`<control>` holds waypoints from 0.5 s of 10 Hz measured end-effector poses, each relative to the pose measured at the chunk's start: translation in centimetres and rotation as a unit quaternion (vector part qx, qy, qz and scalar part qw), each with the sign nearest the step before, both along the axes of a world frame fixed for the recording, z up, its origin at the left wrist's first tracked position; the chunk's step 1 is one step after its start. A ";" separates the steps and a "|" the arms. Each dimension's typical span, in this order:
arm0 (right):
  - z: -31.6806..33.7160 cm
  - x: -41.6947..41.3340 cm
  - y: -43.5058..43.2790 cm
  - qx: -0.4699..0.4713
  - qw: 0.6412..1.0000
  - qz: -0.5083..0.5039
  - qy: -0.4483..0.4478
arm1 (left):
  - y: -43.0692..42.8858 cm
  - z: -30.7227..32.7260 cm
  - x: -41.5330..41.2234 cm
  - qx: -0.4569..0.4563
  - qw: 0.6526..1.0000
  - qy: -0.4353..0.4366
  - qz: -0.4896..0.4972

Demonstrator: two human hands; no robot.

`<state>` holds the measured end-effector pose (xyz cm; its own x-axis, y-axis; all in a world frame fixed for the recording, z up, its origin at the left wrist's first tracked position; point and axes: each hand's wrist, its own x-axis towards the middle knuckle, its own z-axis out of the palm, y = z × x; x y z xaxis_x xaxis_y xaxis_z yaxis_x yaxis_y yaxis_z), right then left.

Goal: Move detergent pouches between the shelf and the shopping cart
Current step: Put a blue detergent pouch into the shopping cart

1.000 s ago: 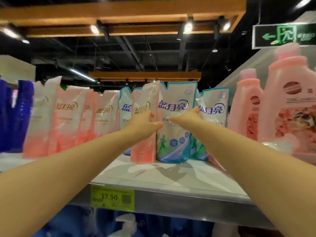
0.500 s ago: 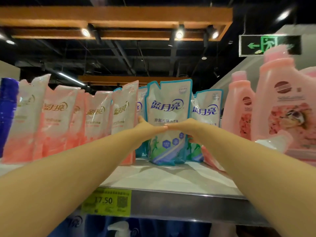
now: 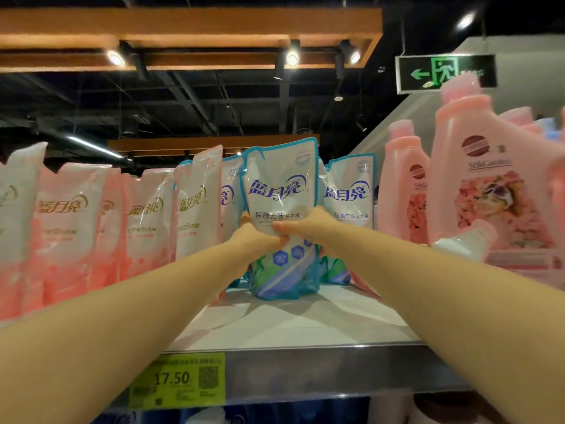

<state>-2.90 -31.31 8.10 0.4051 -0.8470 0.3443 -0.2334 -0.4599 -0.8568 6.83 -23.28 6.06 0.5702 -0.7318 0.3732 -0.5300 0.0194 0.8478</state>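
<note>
A blue and white detergent pouch (image 3: 279, 191) stands upright on the white shelf (image 3: 293, 325), in front of the other pouches. My left hand (image 3: 253, 240) grips its left side at mid height. My right hand (image 3: 305, 224) grips its right side, fingers across the front. Two more blue pouches (image 3: 351, 194) stand behind and beside it. A row of several pink and white pouches (image 3: 146, 215) fills the shelf to the left. The shopping cart is out of view.
Big pink detergent bottles (image 3: 486, 185) stand on the shelf at the right, one with a white spout (image 3: 464, 243) near my right forearm. A yellow price tag (image 3: 180, 381) reading 17.50 sits on the shelf's metal front edge. More bottles show on the shelf below.
Both hands have closed on the front blue pouch, which now stands closer to the shelf's front than one second ago. The view has shifted left.
</note>
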 end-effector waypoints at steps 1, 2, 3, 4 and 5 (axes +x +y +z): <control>0.4 -0.5 0.6 -0.006 1.000 0.012 0.010 | 0.3 0.5 0.0 -0.031 0.999 -0.001 -0.024; 1.0 -1.5 1.9 -0.027 1.000 0.003 0.008 | 0.8 0.7 -0.4 -0.061 0.996 -0.015 -0.064; 1.4 -2.3 2.6 -0.043 0.999 -0.018 -0.028 | 1.7 1.2 -0.9 -0.094 0.988 -0.034 -0.117; 1.6 -3.2 3.5 -0.039 0.994 -0.042 -0.093 | 2.3 1.9 -1.5 -0.158 0.972 -0.048 -0.166; 1.5 -4.9 4.9 -0.051 0.987 -0.062 -0.141 | 3.4 2.6 -2.6 -0.198 0.954 -0.081 -0.209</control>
